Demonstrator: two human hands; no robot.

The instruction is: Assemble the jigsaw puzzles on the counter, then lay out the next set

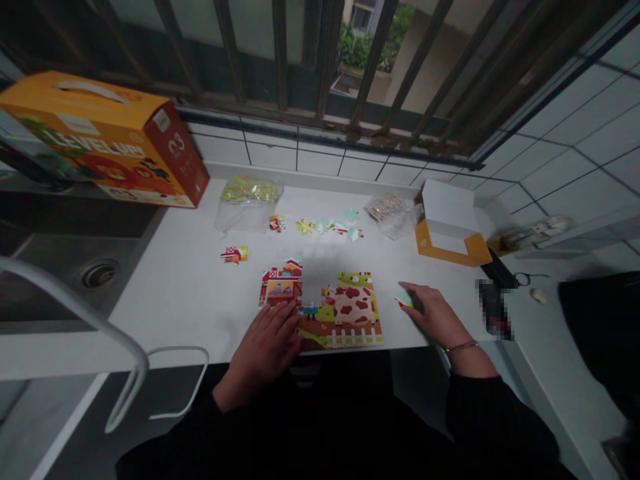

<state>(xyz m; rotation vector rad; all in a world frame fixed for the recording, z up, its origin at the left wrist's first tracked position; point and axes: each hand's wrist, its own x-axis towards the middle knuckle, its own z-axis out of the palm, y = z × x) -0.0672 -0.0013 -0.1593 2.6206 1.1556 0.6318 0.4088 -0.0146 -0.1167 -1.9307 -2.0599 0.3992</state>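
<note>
- The left hand [265,350] lies open and flat, fingers slightly spread, on the lower left of a part-built farm jigsaw puzzle [353,308]; a heavy or careless lean here could shift the joined pieces.
- The puzzle sits on a white countertop [190,320], close to its near edge, with a gap open along its upper middle. A knock or a dragged sleeve could push it apart or send edge pieces over.
- The right hand [437,317] is half curled over a small pale green and red puzzle piece [404,299], right of the puzzle. Whether it grips the piece or only covers it, I cannot tell; a loose hold could let it drop.
- Loose pieces [327,228] lie scattered beyond the puzzle, and a stray barn piece [235,253] sits toward the steel sink [75,277]. A careless sweep that way could send one toward the drain [99,273], and any water there could damage it.
- A plastic bag of green pieces [249,200] and another of tan pieces [387,210] lie near the loose ones. Their contents could get mixed up with them if either bag tips.
</note>
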